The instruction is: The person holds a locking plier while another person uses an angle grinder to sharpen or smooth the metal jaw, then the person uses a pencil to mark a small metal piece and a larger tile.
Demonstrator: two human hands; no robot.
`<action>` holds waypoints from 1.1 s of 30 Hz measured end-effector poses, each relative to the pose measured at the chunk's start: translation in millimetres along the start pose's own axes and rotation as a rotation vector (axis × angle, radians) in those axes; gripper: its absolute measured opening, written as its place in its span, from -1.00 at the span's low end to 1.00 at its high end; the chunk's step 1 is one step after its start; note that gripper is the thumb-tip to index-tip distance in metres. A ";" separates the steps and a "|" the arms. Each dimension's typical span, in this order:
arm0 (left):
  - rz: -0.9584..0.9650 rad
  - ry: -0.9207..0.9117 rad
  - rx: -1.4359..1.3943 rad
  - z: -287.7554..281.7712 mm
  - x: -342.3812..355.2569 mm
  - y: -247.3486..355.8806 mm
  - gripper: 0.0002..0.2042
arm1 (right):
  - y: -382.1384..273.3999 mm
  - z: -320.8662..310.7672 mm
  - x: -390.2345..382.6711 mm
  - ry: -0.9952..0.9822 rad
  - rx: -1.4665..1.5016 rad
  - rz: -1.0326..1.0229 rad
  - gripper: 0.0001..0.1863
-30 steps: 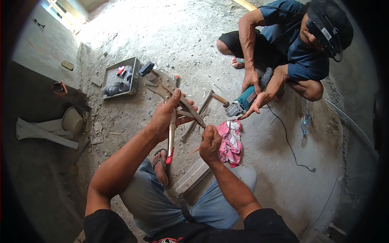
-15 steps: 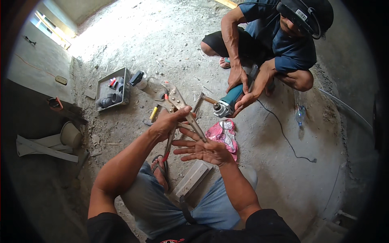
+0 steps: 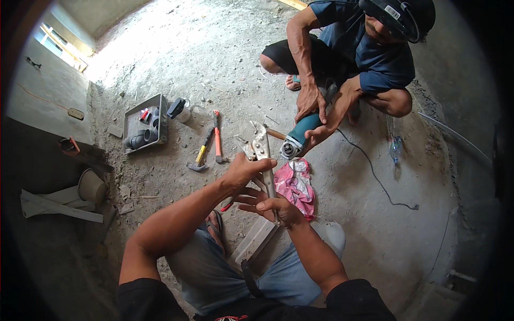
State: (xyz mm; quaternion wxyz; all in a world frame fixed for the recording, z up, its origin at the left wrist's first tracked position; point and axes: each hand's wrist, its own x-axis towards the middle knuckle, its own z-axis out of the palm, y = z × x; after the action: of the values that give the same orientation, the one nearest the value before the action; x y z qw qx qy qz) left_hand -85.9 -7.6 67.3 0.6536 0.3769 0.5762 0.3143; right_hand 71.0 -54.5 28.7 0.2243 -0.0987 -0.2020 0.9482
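A pair of worn metal locking pliers (image 3: 262, 143) stands upright in front of me, jaws pointing away. My left hand (image 3: 247, 174) wraps round it below the jaws, thumb across the handle. Lower down, my right hand (image 3: 285, 210) closes on the handle's end with its thumb on top; some of its fingers are hidden behind. Just beyond the jaws, a co-worker's hands (image 3: 310, 104) hold a teal angle grinder (image 3: 302, 132), its spindle end facing me with no disc on it. Behind the pliers a brown wooden handle (image 3: 276, 134) shows in part.
Two hammers lie left of the pliers, one with a yellow-black handle (image 3: 201, 154), one orange (image 3: 217, 139). A grey tray (image 3: 162, 134) holds pipe fittings. Pink cloth (image 3: 295, 187) and a long block (image 3: 256, 238) lie near my knees. A black cord (image 3: 372, 169) crosses the floor rightward.
The pliers have turned more upright and shifted right. My right hand, spread flat before, now closes on the handle. The co-worker's grinder has tipped so its spindle faces me more.
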 end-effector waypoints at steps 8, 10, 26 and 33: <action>0.062 -0.057 0.034 15.2 13.9 5.8 -0.68 | -0.5 -9.1 -3.2 0.306 -0.248 -0.003 -0.29; 0.139 -0.115 0.059 19.0 29.1 -11.4 -0.63 | 6.9 -20.4 -4.7 0.457 -0.390 -0.006 -0.39; 0.010 -0.194 0.276 44.1 46.4 -24.4 -0.35 | 16.0 -14.1 -13.6 0.781 -0.150 -0.305 -0.45; 0.029 -0.218 0.275 40.5 43.8 -24.7 -0.43 | 26.6 -26.1 -10.4 0.712 -0.337 -0.341 -0.41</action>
State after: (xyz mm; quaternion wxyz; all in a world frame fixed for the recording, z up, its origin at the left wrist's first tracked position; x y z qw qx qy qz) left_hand -40.2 11.3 25.7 0.6500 0.5028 0.5339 0.1991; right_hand 77.2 -72.3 -5.1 0.4142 -0.4204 -0.2774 0.7581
